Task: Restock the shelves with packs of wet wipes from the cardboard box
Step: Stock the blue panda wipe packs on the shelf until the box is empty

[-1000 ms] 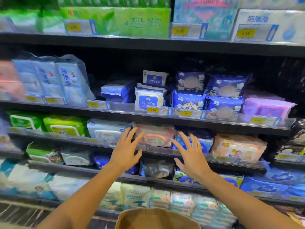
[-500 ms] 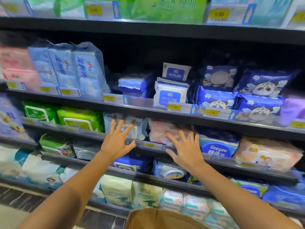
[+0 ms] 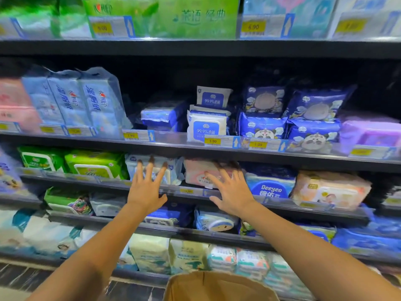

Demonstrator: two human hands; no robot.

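Both bare arms reach forward to the third shelf from the top. The left hand (image 3: 145,190) is spread wide, fingers straight, holding nothing; its fingertips (image 3: 151,160) lie against the front of a white-and-pale-blue soft plastic pack of wet wipes (image 3: 173,170) just beyond them. The right hand (image 3: 233,192) is also splayed flat and empty, its fingers over the face of a pink soft plastic pack of wipes (image 3: 196,173) directly ahead of it, though blur hides the exact contact. Just right of the right hand sits a blue "Deeyeo" pack (image 3: 271,185). Left of the left hand sits a bright green pack (image 3: 95,162). Below both wrists, nearest the person, the open brown cardboard box (image 3: 217,286) shows at the bottom edge. The dark metal shelf rail (image 3: 188,191) runs under both palms.
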